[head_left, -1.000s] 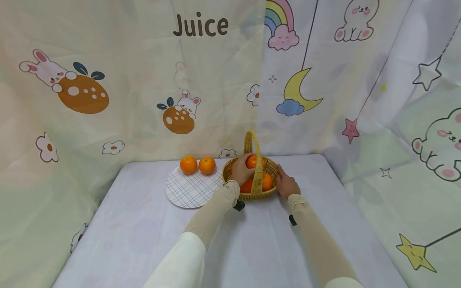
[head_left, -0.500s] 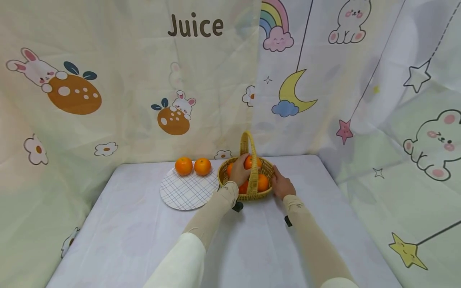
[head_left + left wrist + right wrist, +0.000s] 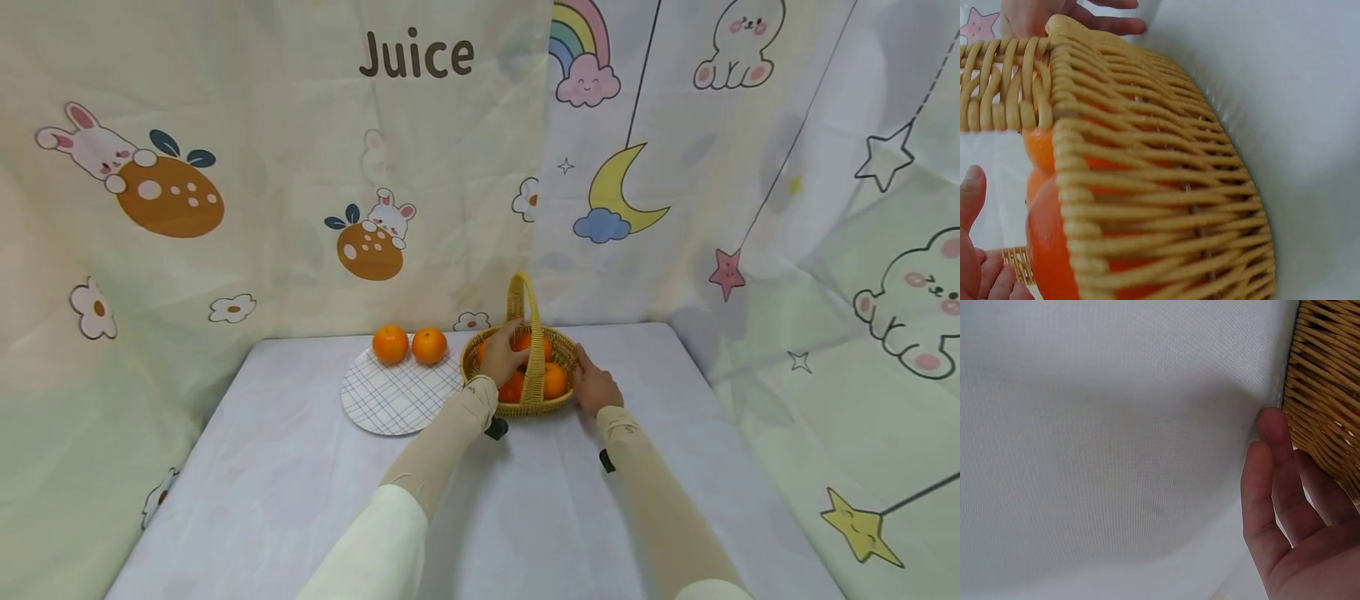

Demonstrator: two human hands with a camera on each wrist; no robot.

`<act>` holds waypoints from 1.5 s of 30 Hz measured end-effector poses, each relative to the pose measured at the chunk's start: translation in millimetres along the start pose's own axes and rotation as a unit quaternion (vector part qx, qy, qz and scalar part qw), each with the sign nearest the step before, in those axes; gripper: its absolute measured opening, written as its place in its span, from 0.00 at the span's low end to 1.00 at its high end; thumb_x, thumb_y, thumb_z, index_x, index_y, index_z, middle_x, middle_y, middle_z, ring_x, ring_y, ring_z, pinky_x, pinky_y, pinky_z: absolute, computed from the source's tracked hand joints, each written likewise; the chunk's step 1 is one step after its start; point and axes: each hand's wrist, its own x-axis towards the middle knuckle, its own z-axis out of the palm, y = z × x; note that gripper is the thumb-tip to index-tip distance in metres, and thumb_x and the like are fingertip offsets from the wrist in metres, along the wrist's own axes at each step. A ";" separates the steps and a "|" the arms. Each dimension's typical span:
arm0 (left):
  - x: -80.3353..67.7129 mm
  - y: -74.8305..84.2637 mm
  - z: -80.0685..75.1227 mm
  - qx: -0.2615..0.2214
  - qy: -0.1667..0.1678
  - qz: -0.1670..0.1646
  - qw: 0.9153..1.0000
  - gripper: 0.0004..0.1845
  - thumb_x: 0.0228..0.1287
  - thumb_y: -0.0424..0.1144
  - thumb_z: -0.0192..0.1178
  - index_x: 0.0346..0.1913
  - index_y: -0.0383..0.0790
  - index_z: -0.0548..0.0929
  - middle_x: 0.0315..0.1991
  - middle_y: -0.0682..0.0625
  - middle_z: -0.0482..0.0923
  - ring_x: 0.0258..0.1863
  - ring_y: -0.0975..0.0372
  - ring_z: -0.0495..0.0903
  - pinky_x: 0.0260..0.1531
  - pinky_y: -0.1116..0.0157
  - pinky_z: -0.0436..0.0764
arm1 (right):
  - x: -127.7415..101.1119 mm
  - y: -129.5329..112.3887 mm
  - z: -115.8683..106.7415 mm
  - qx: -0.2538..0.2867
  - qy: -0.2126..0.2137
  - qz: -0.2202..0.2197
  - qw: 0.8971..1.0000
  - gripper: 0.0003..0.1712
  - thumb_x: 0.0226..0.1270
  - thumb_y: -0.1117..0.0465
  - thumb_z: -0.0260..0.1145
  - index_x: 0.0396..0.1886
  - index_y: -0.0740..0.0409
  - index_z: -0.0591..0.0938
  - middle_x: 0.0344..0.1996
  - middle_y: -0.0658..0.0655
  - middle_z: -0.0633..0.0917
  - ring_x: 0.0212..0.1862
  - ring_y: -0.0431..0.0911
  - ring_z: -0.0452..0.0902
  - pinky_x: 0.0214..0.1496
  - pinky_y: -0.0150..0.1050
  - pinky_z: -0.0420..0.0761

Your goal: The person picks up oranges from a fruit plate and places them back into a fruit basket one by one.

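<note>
A yellow wicker basket (image 3: 551, 406) with a tall handle holds several oranges. My left hand (image 3: 501, 354) reaches over its left side, close beside the rear orange (image 3: 522, 342). In the left wrist view, my thumb (image 3: 972, 194) stands apart from the bent fingers (image 3: 1000, 275), and white backdrop shows in the gap between. A large orange (image 3: 1050, 244) lies just inside the wicker wall. On the basket's right side, my right hand (image 3: 596, 387) rests with its fingers (image 3: 1277, 456) extended along the woven wall.
Left of the basket lies a round plate (image 3: 397, 392) with a blue check pattern. Two oranges, a left one (image 3: 391, 344) and a right one (image 3: 430, 345), sit at its back edge. A printed cloth backdrop (image 3: 442, 167) rises behind the white table (image 3: 277, 467).
The rear orange beside my left hand has come down a little into the basket, and the left hand has come off it. My right hand has stayed at the basket's side.
</note>
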 end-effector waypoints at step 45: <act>-28.1 -51.9 -114.6 -0.003 0.144 -0.087 0.986 0.37 0.56 0.41 0.73 0.67 0.34 0.71 0.67 0.41 0.70 0.67 0.50 0.66 0.68 0.56 0.64 | -3.3 -0.3 -1.8 0.025 -0.007 0.001 1.000 0.32 0.79 0.52 0.36 0.79 0.47 0.46 0.21 0.58 0.80 0.18 0.49 0.72 0.30 0.44 0.76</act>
